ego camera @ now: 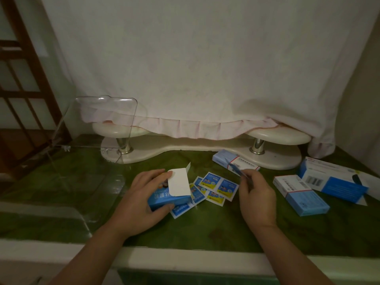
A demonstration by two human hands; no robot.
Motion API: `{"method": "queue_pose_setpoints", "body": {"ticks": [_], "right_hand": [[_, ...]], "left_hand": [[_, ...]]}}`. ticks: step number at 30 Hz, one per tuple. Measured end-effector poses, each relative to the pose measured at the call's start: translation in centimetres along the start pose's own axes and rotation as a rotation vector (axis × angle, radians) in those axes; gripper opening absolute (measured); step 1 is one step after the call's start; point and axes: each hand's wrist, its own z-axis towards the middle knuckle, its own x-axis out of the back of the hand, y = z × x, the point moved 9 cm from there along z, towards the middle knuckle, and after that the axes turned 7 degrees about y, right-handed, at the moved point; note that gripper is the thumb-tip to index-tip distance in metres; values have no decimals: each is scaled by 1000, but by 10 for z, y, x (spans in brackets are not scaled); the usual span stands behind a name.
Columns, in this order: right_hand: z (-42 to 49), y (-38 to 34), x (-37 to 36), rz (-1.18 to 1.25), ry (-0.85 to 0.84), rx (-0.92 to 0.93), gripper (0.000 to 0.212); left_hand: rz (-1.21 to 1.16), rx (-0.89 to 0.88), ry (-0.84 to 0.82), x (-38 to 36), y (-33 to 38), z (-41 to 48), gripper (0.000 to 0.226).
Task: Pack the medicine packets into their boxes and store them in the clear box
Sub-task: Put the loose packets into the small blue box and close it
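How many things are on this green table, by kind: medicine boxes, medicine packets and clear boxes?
Medicine boxes: 4, one held by the left hand.
Medicine packets: at least 6; they overlap, and one is pinched by the right hand.
Clear box: 1.
Total: at least 11.

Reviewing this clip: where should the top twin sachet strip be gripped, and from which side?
Likely its right edge, pinched from the right. The strip lies flat atop other sachets, so only edges offer purchase. Its right edge reaches bare table, while the box in the left hand crowds the left. The right hand pinches a blurred sachet.
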Motion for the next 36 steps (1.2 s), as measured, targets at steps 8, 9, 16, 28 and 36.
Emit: {"method": "queue_pose_setpoints", "body": {"ticks": [8,9,16,28,36], "right_hand": [[-19,1,-11,662,-49,-313,19],[-22,-2,-12,722,-52,-348,21],[-51,-14,-34,820,-114,-544,27],[-59,-14,-48,822,-174,-676,29],[-57,-23,-70,755,-319,-695,20]], "left_hand": [[-3,-1,-7,-1,0,0,77],[0,-2,-9,-2,0,0,78],[-1,-10,-6,-1,1,0,76],[-4,-4,9,2,1,0,79],[3,-27,-12,-1,3,0,78]]}}
